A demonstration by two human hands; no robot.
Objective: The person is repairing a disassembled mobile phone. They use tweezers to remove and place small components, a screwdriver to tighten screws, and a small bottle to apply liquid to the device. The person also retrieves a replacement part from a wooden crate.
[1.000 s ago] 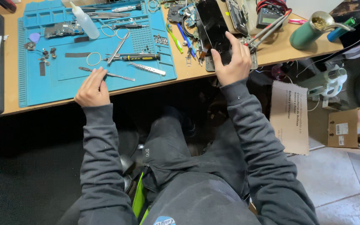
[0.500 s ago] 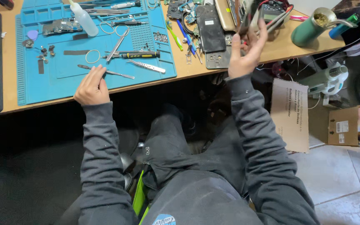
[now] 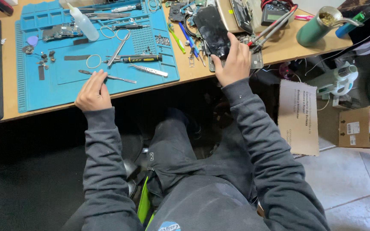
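Right hand (image 3: 235, 64) comes back down from the tool pile onto the dark phone (image 3: 213, 32).
Its grip holds the phone's lower edge; left hand (image 3: 93, 92) pinches a thin metal tool (image 3: 108, 76) on the blue mat (image 3: 65, 87), counter (image 3: 193, 77) beneath.

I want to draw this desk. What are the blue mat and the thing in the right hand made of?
The blue mat looks like soft matte rubber or silicone: moulded trays and ridges, no shine. The black phone under the right hand seems glass-fronted, since its dark face is smooth and glossy.
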